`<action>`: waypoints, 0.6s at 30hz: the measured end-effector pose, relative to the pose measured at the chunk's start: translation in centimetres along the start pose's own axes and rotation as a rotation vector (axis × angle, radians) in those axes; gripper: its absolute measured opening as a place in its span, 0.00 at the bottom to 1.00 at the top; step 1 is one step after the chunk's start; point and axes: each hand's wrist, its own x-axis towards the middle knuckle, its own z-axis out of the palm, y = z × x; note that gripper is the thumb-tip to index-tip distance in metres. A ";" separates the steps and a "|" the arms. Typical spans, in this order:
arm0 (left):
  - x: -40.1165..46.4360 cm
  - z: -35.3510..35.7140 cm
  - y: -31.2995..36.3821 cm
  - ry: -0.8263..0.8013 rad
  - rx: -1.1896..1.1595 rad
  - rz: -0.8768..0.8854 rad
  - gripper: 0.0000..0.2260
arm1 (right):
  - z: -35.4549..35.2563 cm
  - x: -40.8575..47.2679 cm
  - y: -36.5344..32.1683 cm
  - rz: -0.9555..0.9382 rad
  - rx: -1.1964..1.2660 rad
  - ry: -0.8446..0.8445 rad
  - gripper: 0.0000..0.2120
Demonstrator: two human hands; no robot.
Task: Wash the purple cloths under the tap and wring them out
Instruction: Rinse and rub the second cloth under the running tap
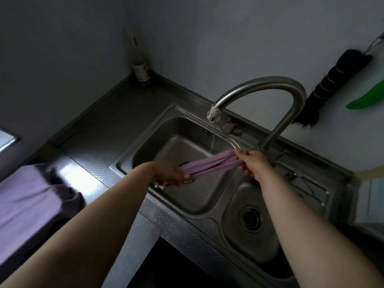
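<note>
Between my two hands, a twisted purple cloth (207, 165) runs taut as a rope above the large rectangular stainless-steel basin (166, 129). My left hand (169, 175) has its fingers curled tight round the nearer end; my right hand (252, 163) clasps the farther end, close to the base of the curved brushed-steel tap (270, 88). A thin stream of water (212, 142) falls from the spout just beyond the cloth's midpoint, landing at its far edge. Below the grip, the basin floor lies open. Right of my right hand sits the small round basin with its drain (250, 218). Well left of my left hand, folded purple cloths (27, 196) rest on the patterned steel counter (99, 129), overhanging its near edge.
</note>
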 end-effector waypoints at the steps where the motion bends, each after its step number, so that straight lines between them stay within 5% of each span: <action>1: 0.1 0.9 -0.1 -0.006 -0.126 -0.031 0.15 | 0.9 -0.3 -0.6 -0.027 0.056 0.017 0.10; 3: 0.8 2.9 0.0 -0.003 -0.502 -0.043 0.21 | 3.2 -1.5 -1.9 -0.154 0.077 0.010 0.08; 6: 1.5 4.7 1.3 -0.162 -1.093 0.132 0.37 | 6.7 -5.2 -2.1 -0.518 -0.203 0.002 0.13; 9: 0.5 4.4 2.2 -0.195 -1.343 0.271 0.37 | 8.8 -7.7 -0.5 -0.862 -0.477 -0.121 0.20; 13: -1.3 3.3 1.8 -0.170 -1.126 0.301 0.11 | 7.6 -8.4 0.2 -0.945 -0.331 -0.147 0.18; 15: -2.2 2.1 1.5 -0.187 -0.975 0.288 0.13 | 6.5 -7.7 0.3 -1.080 -0.450 0.004 0.25; 18: -3.7 0.2 2.0 -0.313 -0.657 0.316 0.23 | 5.9 -6.3 -0.4 -1.342 -0.963 0.106 0.42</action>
